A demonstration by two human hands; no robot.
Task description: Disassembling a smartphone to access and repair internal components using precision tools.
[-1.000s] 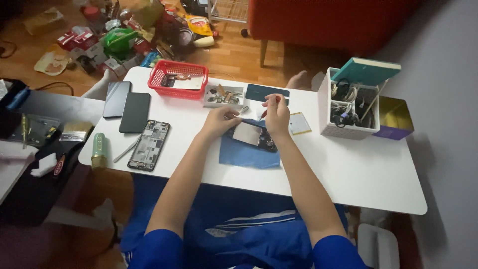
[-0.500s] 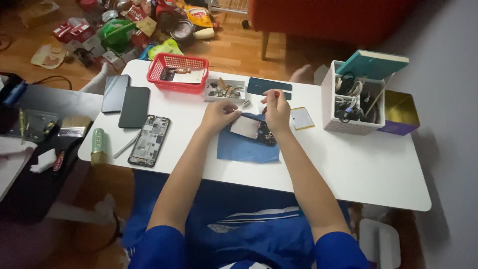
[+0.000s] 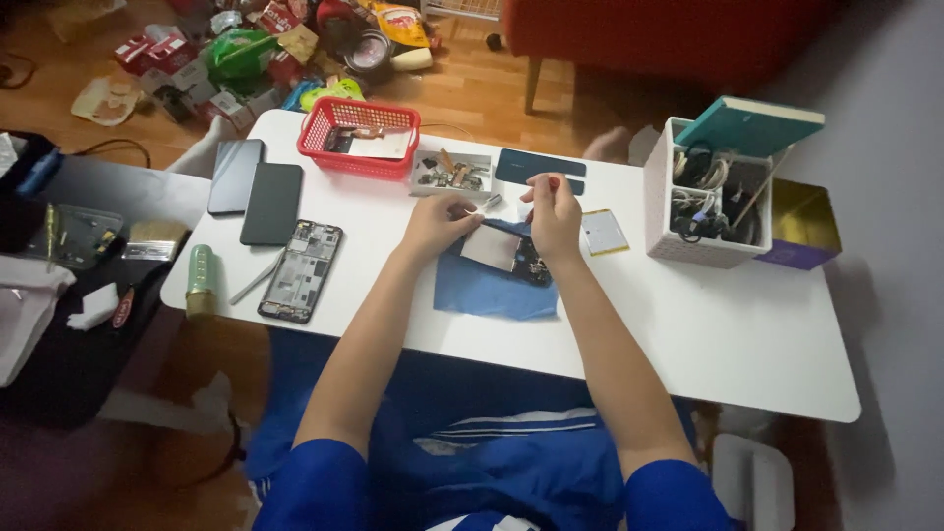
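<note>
An opened phone (image 3: 506, 253) lies on a blue cloth (image 3: 490, 287) in the middle of the white table (image 3: 708, 324). My left hand (image 3: 440, 222) rests on the phone's far left end, its fingertips pinching a small light part. My right hand (image 3: 554, 211) is above the phone's right side, fingers closed around a thin red-handled tool (image 3: 553, 183) that points down at the phone. Both forearms reach in from blue sleeves at the bottom.
A red basket (image 3: 358, 135), a small parts tray (image 3: 451, 172), a dark flat phone cover (image 3: 539, 165) and a yellow-edged battery (image 3: 602, 232) lie beyond. Left are two dark phones (image 3: 254, 189), an open phone frame (image 3: 302, 269), a green cylinder (image 3: 201, 277). A white organiser box (image 3: 710, 197) stands right.
The view has shifted slightly. My right hand has risen a little from the phone with the red-handled tool; my left hand has stayed on the phone's left end.
</note>
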